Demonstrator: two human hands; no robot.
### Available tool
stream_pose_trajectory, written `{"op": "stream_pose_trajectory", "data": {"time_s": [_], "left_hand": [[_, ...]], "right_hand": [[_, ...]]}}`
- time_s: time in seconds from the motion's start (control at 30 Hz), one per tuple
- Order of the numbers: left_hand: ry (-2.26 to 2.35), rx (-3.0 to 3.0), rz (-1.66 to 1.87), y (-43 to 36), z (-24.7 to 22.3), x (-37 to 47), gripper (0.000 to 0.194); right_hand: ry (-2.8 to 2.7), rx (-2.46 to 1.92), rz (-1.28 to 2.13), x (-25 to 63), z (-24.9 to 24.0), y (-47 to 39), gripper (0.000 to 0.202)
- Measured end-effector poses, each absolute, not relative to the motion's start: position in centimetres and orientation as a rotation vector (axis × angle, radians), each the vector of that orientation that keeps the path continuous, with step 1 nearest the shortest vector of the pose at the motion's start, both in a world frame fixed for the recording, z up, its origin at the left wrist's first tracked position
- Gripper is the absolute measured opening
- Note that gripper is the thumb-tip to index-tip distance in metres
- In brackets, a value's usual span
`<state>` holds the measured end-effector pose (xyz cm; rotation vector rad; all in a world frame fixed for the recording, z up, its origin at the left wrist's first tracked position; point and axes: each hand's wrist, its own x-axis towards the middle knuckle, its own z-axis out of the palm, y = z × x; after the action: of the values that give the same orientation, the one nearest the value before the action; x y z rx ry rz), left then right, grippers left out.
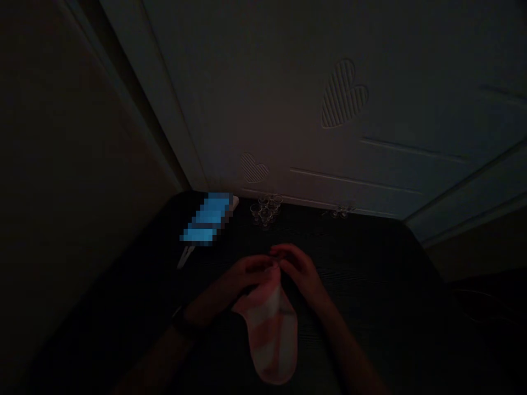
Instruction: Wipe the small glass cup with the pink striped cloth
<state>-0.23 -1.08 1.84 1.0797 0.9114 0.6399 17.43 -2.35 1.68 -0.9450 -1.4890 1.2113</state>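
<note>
One end of the pink-and-pale, sock-shaped cloth [274,334] is pinched by your left hand [249,270], likely steadying it for your right hand [302,269], whose grip I cannot tell. The cloth is right of the blue-lit rectangular screen [209,218], nearer you.

One head-worn view | I look forward and down over table [358,258] | left hand [252,267], right hand [303,269] near | panel [280,109] beyond
</note>
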Motion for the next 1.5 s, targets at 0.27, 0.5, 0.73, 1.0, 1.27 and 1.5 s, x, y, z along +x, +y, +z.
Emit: {"op": "stream_pose_trajectory", "data": {"time_s": [0.27, 0.5, 0.73, 1.0, 1.27, 1.5], "left_hand": [[0.961, 0.923, 0.889, -0.4, 1.5, -0.6, 0.036], [1.063, 1.004, 1.006, -0.3, 2.3, -0.5, 0.03], [1.053, 1.13, 0.928, 0.0, 1.8, -0.6, 0.025], [1.011, 1.323, 0.764, 0.2, 2.4, -0.5, 0.021], [0.967, 1.452, 0.687, -0.6, 2.2, 0.2, 0.022], [1.067, 1.4, 0.761, -0.4, 2.2, -0.1, 0.013]], "right_hand": [[-1.439, -1.057, 1.124, 17.3, 0.7, -2.2, 0.022], [-1.615, -1.113, 1.195, 16.7, 1.3, -2.8, 0.035], [-1.545, -1.223, 1.13, 17.0, 1.2, -2.5, 0.016], [-1.461, -1.193, 1.096, 17.8, 1.0, -2.3, 0.023], [-1.379, -1.201, 1.198, 17.7, 0.4, -2.2, 0.033], [-1.282, -1.141, 1.07, 17.9, 0.8, -2.0, 0.025]]}}
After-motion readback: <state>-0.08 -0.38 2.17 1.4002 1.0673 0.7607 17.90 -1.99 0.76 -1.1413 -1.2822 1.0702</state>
